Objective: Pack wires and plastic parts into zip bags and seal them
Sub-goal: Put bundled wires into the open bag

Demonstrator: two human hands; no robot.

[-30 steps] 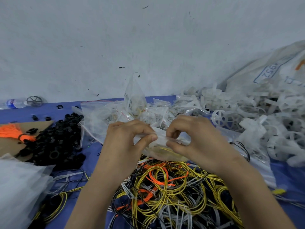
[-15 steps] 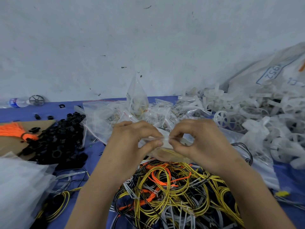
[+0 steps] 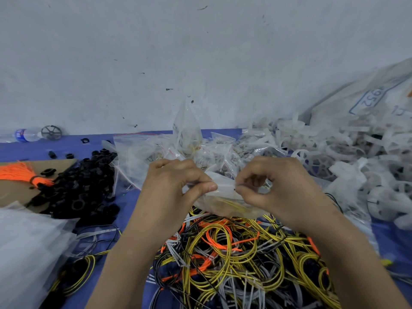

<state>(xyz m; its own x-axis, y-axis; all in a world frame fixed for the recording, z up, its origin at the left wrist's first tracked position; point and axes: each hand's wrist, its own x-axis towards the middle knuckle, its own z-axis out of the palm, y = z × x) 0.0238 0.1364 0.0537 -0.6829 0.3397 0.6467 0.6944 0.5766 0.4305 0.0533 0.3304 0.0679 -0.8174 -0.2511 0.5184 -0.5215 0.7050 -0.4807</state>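
Observation:
Both hands hold one small clear zip bag [image 3: 225, 201] above the wire pile. Yellow wire shows inside the bag. My left hand [image 3: 176, 188] pinches the bag's top edge between thumb and fingers. My right hand [image 3: 269, 186] pinches the same edge a little to the right. Below the bag lies a tangled heap of yellow, orange, grey and black wires [image 3: 234, 259]. White plastic wheel parts [image 3: 347, 166] are heaped at the right. Behind my hands lies a pile of filled zip bags [image 3: 189, 148].
A heap of black plastic rings [image 3: 82, 186] lies at the left on the blue cloth [image 3: 124, 204]. An orange tassel bundle [image 3: 20, 172] rests on cardboard. A stack of clear bags [image 3: 29, 246] sits at the lower left. A large white sack [image 3: 367, 101] leans on the wall at the right.
My two pinching hands have drawn slightly apart along the bag's top edge. The bag stays in the same place above the wires.

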